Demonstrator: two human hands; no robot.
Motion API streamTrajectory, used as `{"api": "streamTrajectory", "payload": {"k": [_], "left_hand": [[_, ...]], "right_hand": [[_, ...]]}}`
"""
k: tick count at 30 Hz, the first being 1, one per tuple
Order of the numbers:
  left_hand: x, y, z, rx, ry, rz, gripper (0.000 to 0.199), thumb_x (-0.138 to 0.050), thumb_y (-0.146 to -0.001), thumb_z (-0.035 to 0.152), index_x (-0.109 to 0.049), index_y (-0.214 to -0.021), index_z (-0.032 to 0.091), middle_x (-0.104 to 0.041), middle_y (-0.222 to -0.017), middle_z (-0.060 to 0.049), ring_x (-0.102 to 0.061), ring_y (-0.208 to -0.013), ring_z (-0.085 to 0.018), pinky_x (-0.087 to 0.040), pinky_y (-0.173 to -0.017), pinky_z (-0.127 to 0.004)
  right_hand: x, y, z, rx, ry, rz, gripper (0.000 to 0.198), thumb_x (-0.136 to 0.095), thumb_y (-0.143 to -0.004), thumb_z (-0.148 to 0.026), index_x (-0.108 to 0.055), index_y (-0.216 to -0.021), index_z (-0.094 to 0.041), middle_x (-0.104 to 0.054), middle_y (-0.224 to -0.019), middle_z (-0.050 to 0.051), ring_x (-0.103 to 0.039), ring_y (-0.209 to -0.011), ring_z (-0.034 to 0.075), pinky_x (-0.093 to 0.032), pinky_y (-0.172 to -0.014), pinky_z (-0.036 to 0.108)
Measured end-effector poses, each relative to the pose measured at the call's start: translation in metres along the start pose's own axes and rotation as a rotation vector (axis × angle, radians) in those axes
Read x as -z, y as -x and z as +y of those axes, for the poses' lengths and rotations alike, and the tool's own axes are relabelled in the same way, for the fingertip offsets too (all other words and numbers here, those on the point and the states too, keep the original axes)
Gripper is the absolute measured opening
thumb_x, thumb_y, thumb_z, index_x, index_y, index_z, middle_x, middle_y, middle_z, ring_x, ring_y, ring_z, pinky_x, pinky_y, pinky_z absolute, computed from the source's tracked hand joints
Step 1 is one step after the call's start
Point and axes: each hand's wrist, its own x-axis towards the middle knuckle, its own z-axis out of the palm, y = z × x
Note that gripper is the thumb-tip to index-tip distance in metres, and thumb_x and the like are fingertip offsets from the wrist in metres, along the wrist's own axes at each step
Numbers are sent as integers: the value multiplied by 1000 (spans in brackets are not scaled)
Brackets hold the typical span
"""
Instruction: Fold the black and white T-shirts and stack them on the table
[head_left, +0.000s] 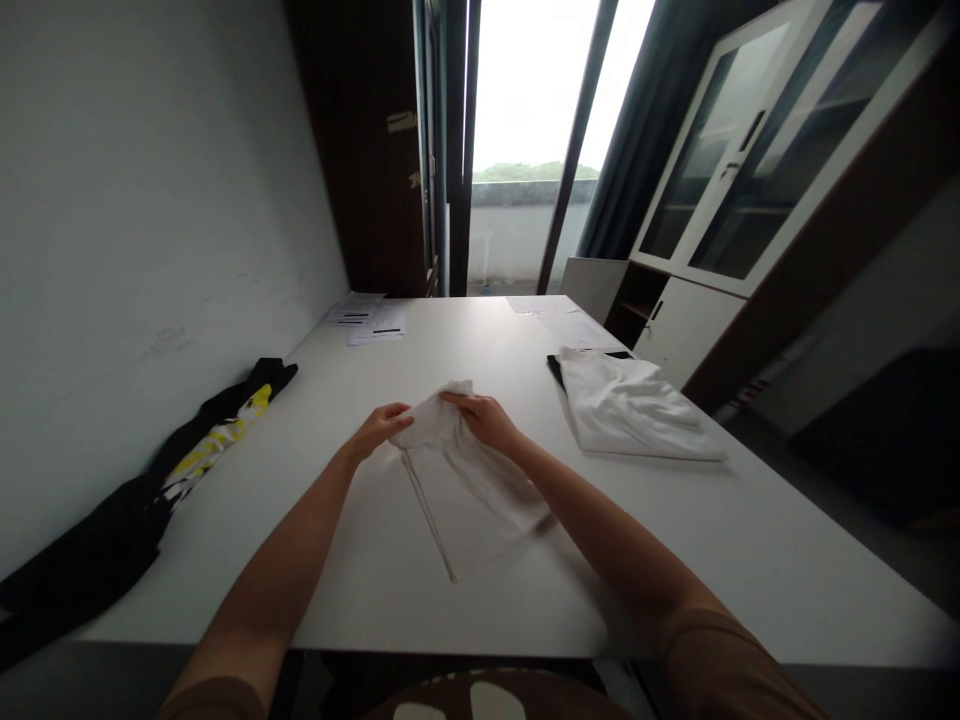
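Observation:
A white garment [480, 500], partly folded, lies on the white table [360, 590] in front of me. My left hand [381, 428] pinches its far left corner between thumb and fingers. At the far edge of the cloth, my right hand [484, 416] grips the gathered fabric, with the index finger stretched along it. The far part is bunched and lifted slightly, while the near part rests flat with its layered left edge showing. Which kind of garment it is, I cannot tell.
To the right lies a folded white garment [637, 410] on something black. Black clothing [97, 545] with a yellow and white print runs along the left wall. Papers [375, 325] lie at the back left, more sheets [566, 322] at the back right. A cabinet [697, 310] stands beyond the right edge.

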Motion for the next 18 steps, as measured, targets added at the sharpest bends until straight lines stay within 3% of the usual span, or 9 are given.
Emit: {"api": "streamTrajectory", "payload": {"k": [8,14,18], "left_hand": [[-8,-5,-7,-53,28,42,40,-79,-79,53,-74,-94,16,-71,-86,-3,-61,-79,-17,-45,-75,-26],[-20,-4,-8,-38,136,-53,43,-85,-76,48,-72,-100,15,-71,-90,-4,-62,-81,-17,-46,-76,-27],[-21,-6,-2,-35,299,61,41,-86,-75,47,-70,-94,16,-71,-85,-3,-61,-75,-15,-46,-71,-26]], "right_hand": [[32,-4,-9,40,-185,-22,52,-48,-94,-10,-67,-138,-32,-72,-129,-1,-68,-117,22,-49,-107,35],[48,-5,-6,71,-284,23,48,-47,-95,-15,-69,-136,-28,-70,-132,-1,-65,-123,22,-45,-113,38],[64,-3,-14,120,-282,-21,46,-47,-95,-16,-71,-133,-27,-72,-129,-1,-67,-121,22,-48,-110,36]]}}
